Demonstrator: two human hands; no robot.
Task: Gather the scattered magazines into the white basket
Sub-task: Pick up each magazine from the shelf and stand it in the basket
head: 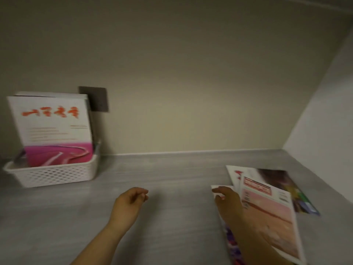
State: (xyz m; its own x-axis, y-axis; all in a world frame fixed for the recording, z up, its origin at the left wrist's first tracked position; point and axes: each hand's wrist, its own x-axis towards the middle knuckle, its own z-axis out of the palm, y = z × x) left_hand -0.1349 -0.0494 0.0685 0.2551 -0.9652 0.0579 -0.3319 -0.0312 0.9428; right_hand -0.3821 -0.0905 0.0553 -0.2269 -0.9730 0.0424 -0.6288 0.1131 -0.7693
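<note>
A white perforated basket (pixel 57 175) stands at the back left of the grey surface. Upright in it are magazines, the front one white and pink with red lettering (pixel 51 127). At the right lie loose overlapping magazines: a pink-covered one (pixel 271 220) on top, a white and dark one (pixel 277 176) behind it, and one with a purple pattern (pixel 231 240) under my right forearm. My right hand (pixel 227 199) rests on that lowest magazine's white top corner, fingers stretched left; the blur hides any grip. My left hand (pixel 129 201) hovers mid-surface, loosely curled, holding nothing.
The grey wood-grain surface (pixel 172 178) runs between basket and loose magazines. A beige wall closes the back and a white wall (pixel 324 121) the right side. A dark square plate (pixel 95 99) is on the back wall behind the basket.
</note>
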